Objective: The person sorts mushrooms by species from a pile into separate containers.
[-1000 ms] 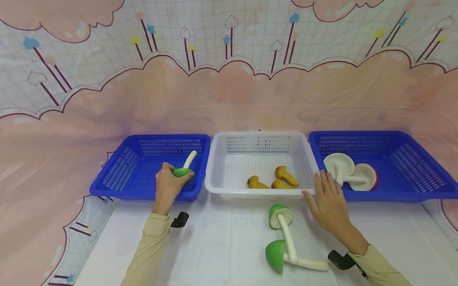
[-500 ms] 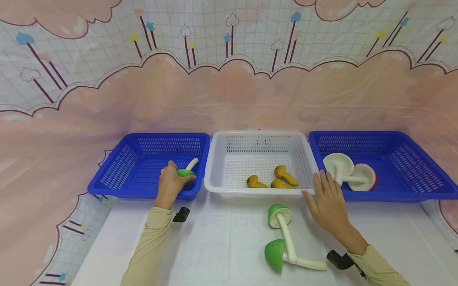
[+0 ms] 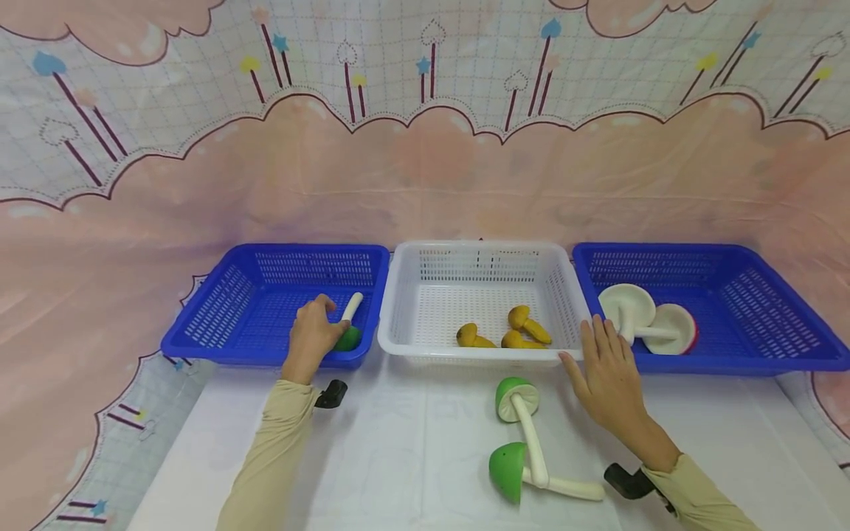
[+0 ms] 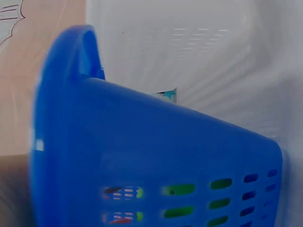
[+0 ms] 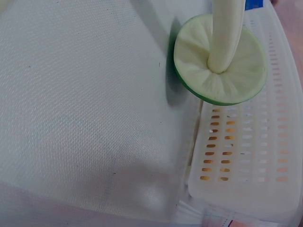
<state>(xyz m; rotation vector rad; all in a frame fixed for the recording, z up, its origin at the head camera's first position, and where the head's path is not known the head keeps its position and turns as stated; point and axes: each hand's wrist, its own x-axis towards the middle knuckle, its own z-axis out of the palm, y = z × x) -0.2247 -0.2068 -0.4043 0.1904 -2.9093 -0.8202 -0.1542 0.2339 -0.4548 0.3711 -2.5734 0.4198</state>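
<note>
In the head view my left hand (image 3: 312, 333) reaches into the left blue basket (image 3: 265, 358). A toy mushroom (image 3: 348, 339) with a green cap and white stem lies in that basket's near right corner. My thumb is extended at this mushroom, with the fingers spread apart from it; whether the thumb touches it I cannot tell. Through the basket's slots in the left wrist view, green (image 4: 180, 190) shows. My right hand (image 3: 607, 380) lies with straight fingers over the adjoining rims of the white basket (image 3: 478, 355) and the right blue basket (image 3: 730, 363).
Two green-capped mushrooms (image 3: 508, 472) (image 3: 517, 399) lie on the white table (image 3: 398, 450) between my arms; one cap's underside (image 5: 194, 56) faces the right wrist camera. Three yellow mushrooms (image 3: 529, 324) are in the white basket. Two white-gilled mushrooms (image 3: 627, 304) (image 3: 672, 328) lie in the right blue basket.
My left hand held the green mushroom by its cap earlier. The mushroom now lies lower in the basket corner, and the fingers have come off it. The right hand stays in place.
</note>
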